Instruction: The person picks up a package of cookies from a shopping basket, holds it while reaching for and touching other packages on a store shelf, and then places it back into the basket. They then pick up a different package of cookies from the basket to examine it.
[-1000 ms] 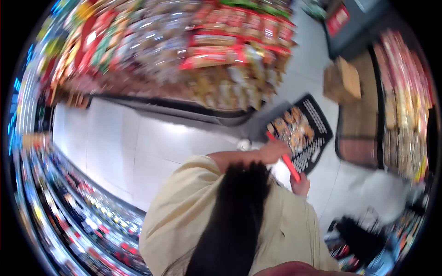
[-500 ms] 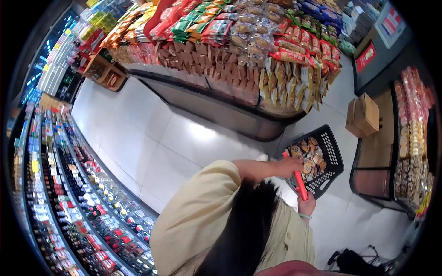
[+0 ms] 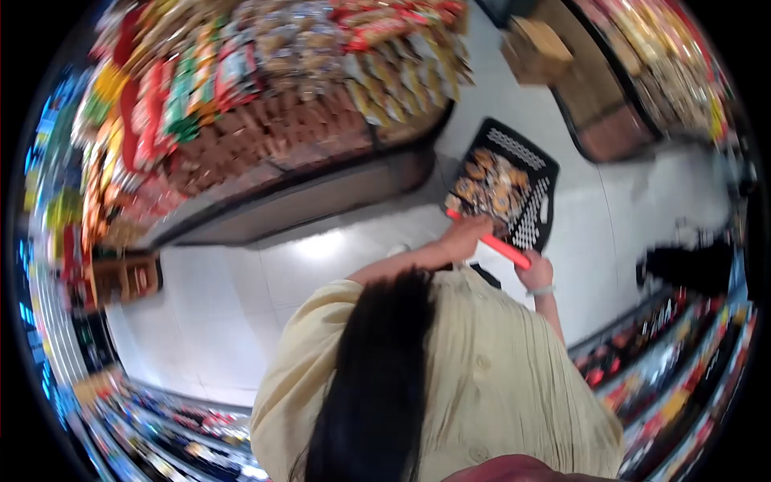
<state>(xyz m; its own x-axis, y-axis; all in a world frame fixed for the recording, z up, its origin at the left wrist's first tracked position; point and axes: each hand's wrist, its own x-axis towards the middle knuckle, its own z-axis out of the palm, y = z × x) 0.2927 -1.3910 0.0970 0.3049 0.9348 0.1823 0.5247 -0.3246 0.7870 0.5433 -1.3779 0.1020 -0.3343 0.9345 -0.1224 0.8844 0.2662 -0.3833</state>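
A black shopping basket (image 3: 540, 166) with perforated sides is held in front of my body, tilted so its inside faces up. Its red handle (image 3: 506, 251) runs across the near side. My left hand (image 3: 468, 238) is wrapped over the handle's middle, its fingers at the basket's near edge. The right hand (image 3: 535, 273), with a pale band on the wrist, grips the handle's right end. Inside the basket lie several small wrapped snack packs (image 3: 499, 193), brown with clear wrapping. Dark hair hangs over the front of my cream shirt (image 3: 474, 361).
Ahead stands a long display (image 3: 321, 201) piled with bagged snacks (image 3: 265, 120). A cardboard box (image 3: 536, 52) sits against another snack stand (image 3: 602, 88) at the upper right. Bottle shelves (image 3: 185, 434) line the near side. A black object (image 3: 691, 269) is on the floor to the right.
The view has turned right, so the display, box and basket appear shifted left and up. My body now faces the basket more squarely. Both hands stay on the handle.
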